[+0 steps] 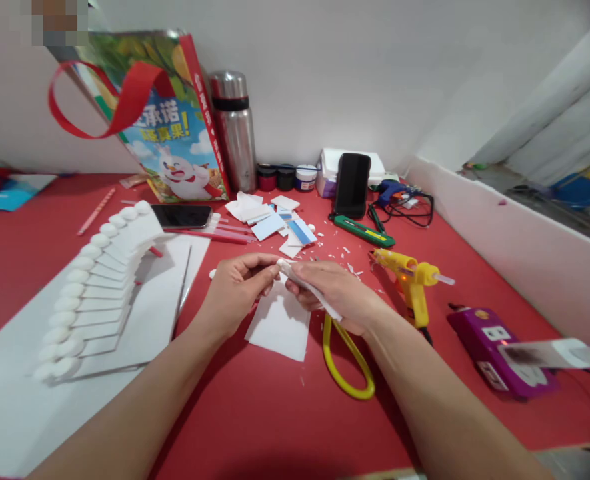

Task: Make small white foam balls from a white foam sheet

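My left hand (239, 287) and my right hand (332, 293) meet over the red table (275, 413), both pinched on a small white paper strip (307, 285) that runs between their fingertips. Under the hands lies a white paper sheet (279, 327). Yellow-handled scissors (347, 360) lie just below my right hand, partly hidden by it. To the left stands a white paper model (99, 287) with a row of rounded white tips, resting on a large white board (19, 387).
A yellow glue gun (412, 280) stands right of my hands, next to a purple power strip (495, 353). Farther back are paper scraps (275, 223), a phone lying flat (181, 215), an upright phone (352, 183), a green cutter (365, 231), a steel flask (235, 130), paint jars (285, 177) and a colourful bag (165, 113).
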`<state>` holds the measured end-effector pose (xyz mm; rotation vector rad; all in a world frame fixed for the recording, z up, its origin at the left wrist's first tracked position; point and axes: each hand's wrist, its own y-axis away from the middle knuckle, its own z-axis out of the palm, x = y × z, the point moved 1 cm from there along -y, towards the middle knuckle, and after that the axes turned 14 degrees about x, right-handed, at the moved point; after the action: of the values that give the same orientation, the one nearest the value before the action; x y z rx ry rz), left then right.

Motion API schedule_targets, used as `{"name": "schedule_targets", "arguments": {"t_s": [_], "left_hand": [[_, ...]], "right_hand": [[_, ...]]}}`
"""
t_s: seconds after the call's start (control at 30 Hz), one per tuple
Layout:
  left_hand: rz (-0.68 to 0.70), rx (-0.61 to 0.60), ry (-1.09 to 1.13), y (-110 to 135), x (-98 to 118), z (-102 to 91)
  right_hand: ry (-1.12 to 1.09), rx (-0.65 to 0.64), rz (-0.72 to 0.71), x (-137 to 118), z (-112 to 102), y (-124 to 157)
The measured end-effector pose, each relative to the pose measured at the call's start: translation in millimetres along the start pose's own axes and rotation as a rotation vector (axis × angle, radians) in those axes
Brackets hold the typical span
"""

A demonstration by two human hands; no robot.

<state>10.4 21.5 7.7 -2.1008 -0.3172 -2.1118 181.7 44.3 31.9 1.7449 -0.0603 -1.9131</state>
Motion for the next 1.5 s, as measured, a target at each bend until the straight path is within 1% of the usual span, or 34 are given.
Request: {"name": "schedule_targets", "arguments": {"t_s": [0.13, 0.2, 0.27, 0.33, 0.4, 0.47, 0.53, 0.63, 0.77, 0.9, 0.97, 1.03, 1.2, 1.27, 1.33, 1.4, 1.5], "left_hand": [[-0.001, -0.011, 0.004, -1.0, -0.3, -2.5], [0.010, -0.022, 0.014, -1.4, 0.1, -3.3], [0.005, -0.015, 0.022, -1.5, 0.1, -3.3], [-0.013, 0.023, 0.031, -1.1, -0.7, -2.7], [-0.023, 0.062, 0.029, -0.2, -1.9, -1.8], [-0.003, 0.086, 0.008, 0.8, -2.5, -1.2], [0.031, 0.099, -0.022, 1.7, -1.8, -1.2], [0.053, 0.110, -0.034, 2.3, 1.8, -1.2], [0.047, 0.096, 0.015, 2.3, 5.9, 1.1], [0.033, 0.070, 0.068, 3.9, 5.5, 3.7], [0.023, 0.064, 0.091, 5.3, 4.5, 4.8], [0.017, 0.070, 0.102, 6.6, 3.9, 6.2], [0.033, 0.110, 0.057, 8.9, 4.0, 12.1], [0.074, 0.129, 0.013, 10.2, 4.1, 14.2], [0.151, 0.152, -0.051, 12.0, 4.4, 15.6], [0.265, 0.171, -0.128, 14.5, 5.1, 16.1], [0.462, 0.193, -0.253, 18.4, 6.5, 15.3]], "right_hand": [[0.039, -0.028, -0.063, 0.7, -1.1, -0.7], [0.118, -0.006, -0.123, 3.4, -2.4, -2.9], [0.251, 0.084, -0.225, 6.4, -3.3, -5.5], [0.374, 0.215, -0.352, 9.0, -3.0, -7.7], [0.444, 0.327, -0.444, 11.1, -1.4, -8.8], [0.465, 0.385, -0.496, 12.3, 1.1, -8.4], [0.466, 0.401, -0.536, 12.2, 3.4, -6.9], [0.407, 0.380, -0.578, 10.5, 5.9, -4.1], [0.265, 0.364, -0.534, 8.3, 6.3, -2.6], [0.224, 0.390, -0.488, 6.6, 3.8, -2.7], [0.270, 0.414, -0.512, 6.7, 2.3, -2.8], [0.348, 0.453, -0.566, 7.9, 1.4, -2.6], [0.601, 0.568, -0.790, 11.7, 3.7, 0.4], [0.693, 0.581, -0.859, 12.4, 5.9, 2.2], [0.763, 0.592, -0.907, 12.7, 8.0, 4.0], [0.808, 0.597, -0.935, 12.8, 9.9, 5.5], [0.798, 0.566, -0.971, 12.7, 12.1, 7.4]]}}
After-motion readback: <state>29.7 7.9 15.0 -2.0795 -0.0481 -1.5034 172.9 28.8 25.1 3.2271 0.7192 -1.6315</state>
